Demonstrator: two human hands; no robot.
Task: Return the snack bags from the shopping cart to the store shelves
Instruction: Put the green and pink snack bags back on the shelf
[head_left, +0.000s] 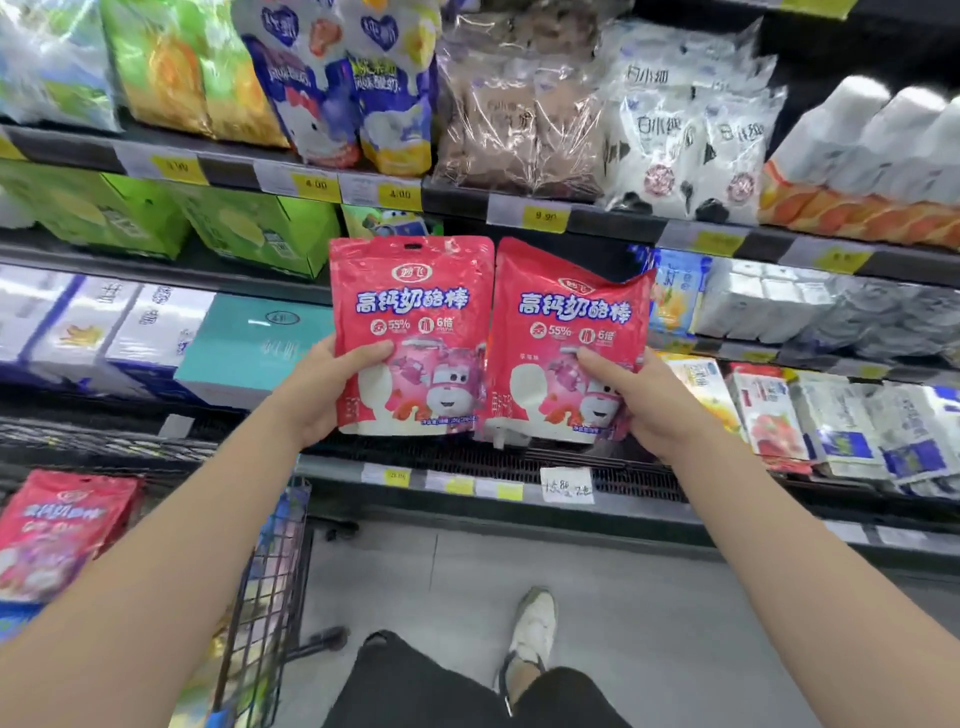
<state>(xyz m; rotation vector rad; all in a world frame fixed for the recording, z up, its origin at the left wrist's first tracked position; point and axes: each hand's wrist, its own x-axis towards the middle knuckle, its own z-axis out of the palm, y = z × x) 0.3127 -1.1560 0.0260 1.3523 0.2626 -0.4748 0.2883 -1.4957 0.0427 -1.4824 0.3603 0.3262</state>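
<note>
I hold two red snack bags upright, side by side, in front of the store shelves. My left hand (317, 392) grips the left red bag (413, 312) by its lower left edge. My right hand (641, 400) grips the right red bag (566, 322), whose top right corner is crumpled. Behind the bags lies a dark, bare stretch of grated shelf (519, 460). A third red bag (57, 530) of the same kind lies in the wire shopping cart (270, 571) at the lower left.
Shelves full of packaged dairy and snack goods surround the gap: green cartons (249, 228) at upper left, white and teal boxes (244, 343) at left, small cartons (769, 410) at right. Yellow price tags line the shelf edges. My foot (535, 623) stands on the grey floor.
</note>
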